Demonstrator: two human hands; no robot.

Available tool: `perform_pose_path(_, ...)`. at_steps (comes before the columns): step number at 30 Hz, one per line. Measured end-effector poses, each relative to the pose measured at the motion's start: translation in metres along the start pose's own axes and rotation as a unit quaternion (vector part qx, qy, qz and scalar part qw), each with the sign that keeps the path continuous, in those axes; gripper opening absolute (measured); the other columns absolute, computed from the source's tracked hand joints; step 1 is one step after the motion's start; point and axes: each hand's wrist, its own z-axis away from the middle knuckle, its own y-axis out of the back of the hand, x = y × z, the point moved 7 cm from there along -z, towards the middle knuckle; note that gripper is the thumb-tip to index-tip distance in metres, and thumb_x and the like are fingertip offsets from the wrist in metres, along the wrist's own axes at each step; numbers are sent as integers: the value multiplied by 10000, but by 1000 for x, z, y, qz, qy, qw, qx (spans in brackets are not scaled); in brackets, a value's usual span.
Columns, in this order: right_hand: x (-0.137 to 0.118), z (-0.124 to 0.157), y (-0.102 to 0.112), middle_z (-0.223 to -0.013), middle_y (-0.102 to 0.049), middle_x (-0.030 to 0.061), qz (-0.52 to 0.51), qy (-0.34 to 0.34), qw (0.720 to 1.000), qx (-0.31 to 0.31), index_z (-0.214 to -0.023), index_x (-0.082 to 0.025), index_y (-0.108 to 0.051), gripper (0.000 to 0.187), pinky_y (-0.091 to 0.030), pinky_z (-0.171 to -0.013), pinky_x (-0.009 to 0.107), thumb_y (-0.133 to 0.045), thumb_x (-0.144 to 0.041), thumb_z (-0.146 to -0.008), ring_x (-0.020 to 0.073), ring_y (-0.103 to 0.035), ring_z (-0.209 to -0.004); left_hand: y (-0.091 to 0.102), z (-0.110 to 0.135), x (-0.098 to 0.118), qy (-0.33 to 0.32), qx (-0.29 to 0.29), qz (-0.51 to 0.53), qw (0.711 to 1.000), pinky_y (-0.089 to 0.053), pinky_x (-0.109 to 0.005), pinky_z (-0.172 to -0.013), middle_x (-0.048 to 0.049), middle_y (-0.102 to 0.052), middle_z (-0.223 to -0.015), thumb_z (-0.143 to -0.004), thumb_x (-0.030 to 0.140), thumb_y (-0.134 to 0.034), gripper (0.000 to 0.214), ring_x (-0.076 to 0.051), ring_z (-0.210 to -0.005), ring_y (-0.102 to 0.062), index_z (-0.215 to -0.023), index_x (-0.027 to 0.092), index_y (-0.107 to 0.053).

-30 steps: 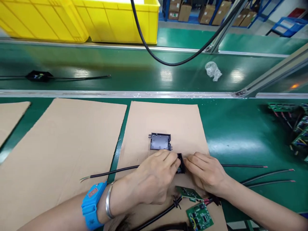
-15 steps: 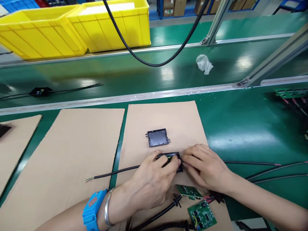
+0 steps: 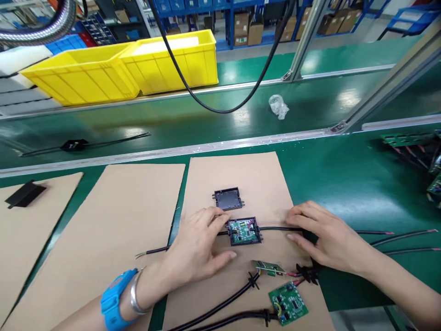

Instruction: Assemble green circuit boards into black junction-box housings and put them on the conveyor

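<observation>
A small black case point(image 3: 258, 242) lies on the cardboard with a green circuit board point(image 3: 243, 230) seated in it. Black cable point(image 3: 274, 228) leaves it on both sides. My left hand point(image 3: 198, 246) is open at the case's left edge, index fingertip by the corner, thumb spread below. To the right, my right hand point(image 3: 320, 230) hovers over the cable, fingers and thumb apart; the cable runs beneath it. Behind the case rests a black cover point(image 3: 228, 198), hollow side up. In front lie two more green boards, one tilted point(image 3: 270, 267) and one flat point(image 3: 288, 302), wired to black cables.
Cardboard sheets point(image 3: 138, 197) cover the green bench point(image 3: 330, 170). A black piece point(image 3: 25, 194) lies far left. Beyond the metal rail are a cabled black box point(image 3: 75, 145), crumpled plastic point(image 3: 278, 106) and yellow bins point(image 3: 179, 64). A black cable point(image 3: 220, 111) hangs overhead. More boards point(image 3: 409, 140) sit right.
Both hands have come off the case, left hand leftward and right hand rightward, uncovering the board inside. The camera view has tilted up slightly.
</observation>
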Motion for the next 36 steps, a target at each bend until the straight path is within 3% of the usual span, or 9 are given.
perform_pose_path(4, 2, 8, -7, -997, -614, 96, 19, 24, 1000, 9, -1002, -189, -614, 143, -451, -757, 365, -492, -179, -929, 233, -559, -911, -21, 4, 3, 7, 25, 2, 1000, -505, -488, -911, -148, -516, -1201, -783, 382, -689, 572, -298, -1077, -532, -1250, 135, -470)
perform_pose_path(8, 20, -3, 20, -910, -628, 91, 115, 35, 989, 84, -1030, -166, -598, 199, -409, -669, 335, -414, -147, -958, 196, -540, -757, 14, -10, -12, 8, 41, 25, 999, -556, -414, -814, -135, -516, -1187, -848, 341, -616, 486, -253, -1018, -576, -1262, 166, -431)
perform_pose_path(13, 87, -76, 103, -912, -662, 122, 280, -24, 949, 143, -999, -112, -667, 298, -348, -723, 374, -400, -244, -981, 228, -559, -887, 97, -102, -79, 75, 71, -85, 991, -526, -419, -870, -153, -543, -1227, -853, 419, -600, 527, -284, -1052, -593, -1272, 124, -473)
perform_pose_path(17, 112, -114, 135, -1175, -589, 216, 313, -93, 924, 199, -1204, -80, -605, 325, -307, -840, 512, -503, -233, -936, 375, -456, -1125, 101, -158, -110, 83, 80, -112, 987, -199, -615, -1108, -278, -322, -1464, -845, 331, -602, 706, -422, -1381, -277, -1408, 13, -320)
perform_pose_path(20, 75, -95, 106, -1147, -591, 176, 228, -56, 958, 161, -1180, -124, -620, 320, -367, -875, 490, -580, -260, -894, 343, -458, -1110, 67, -134, -103, 64, 40, -97, 992, -201, -603, -1113, -264, -290, -1500, -861, 426, -584, 742, -410, -1398, -255, -1434, 39, -315)
perform_pose_path(23, 7, -45, 50, -1056, -607, 101, 21, 4, 1000, 10, -1063, -192, -644, 211, -416, -871, 406, -551, -327, -930, 262, -498, -1031, 26, -78, -71, 14, -29, -57, 998, -369, -476, -1066, -147, -401, -1459, -760, 597, -657, 845, -338, -1316, -402, -1440, 190, -364)
perform_pose_path(25, -29, -12, 14, -1009, -600, 73, -72, -31, 992, -99, -993, -215, -637, 153, -433, -820, 362, -600, -330, -899, 245, -507, -989, 5, -47, -47, -9, -49, -19, 999, -385, -480, -1048, -130, -459, -1381, -725, 541, -710, 875, -326, -1252, -443, -1451, 222, -341)
perform_pose_path(28, -56, 12, -19, -950, -577, 60, -109, -66, 982, -139, -882, -197, -589, 69, -423, -787, 363, -633, -204, -828, 244, -501, -927, -10, -24, -23, 1, -27, 22, 999, -413, -476, -1005, -109, -523, -1263, -808, 349, -651, 682, -283, -1144, -496, -1419, 237, -369)
perform_pose_path(36, -57, -10, -7, -752, -514, -4, -178, -69, 979, -63, -737, -190, -431, 222, -363, -659, 276, -414, -165, -957, 148, -472, -716, 1, -9, 39, 0, 2, 224, 975, -492, -364, -907, -99, -541, -1256, -745, 490, -748, 811, -234, -1059, -555, -1398, 197, -366)
